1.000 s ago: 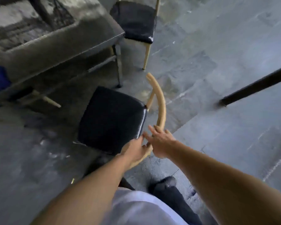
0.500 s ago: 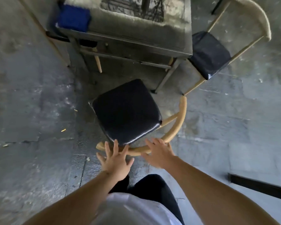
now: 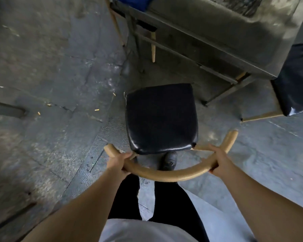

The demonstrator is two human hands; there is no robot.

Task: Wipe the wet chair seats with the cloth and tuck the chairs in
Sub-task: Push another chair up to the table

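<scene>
Beside table (image 3: 217, 28), both hands grip chair backrest (image 3: 166, 175).

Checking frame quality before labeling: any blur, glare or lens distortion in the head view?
Head view: strong wide-angle bowing at the edges; motion smear on the floor at left; glare along the near rim of the black seat and on the second seat at right; both hands, left hand and right hand, on the backrest stay sharp.
</scene>
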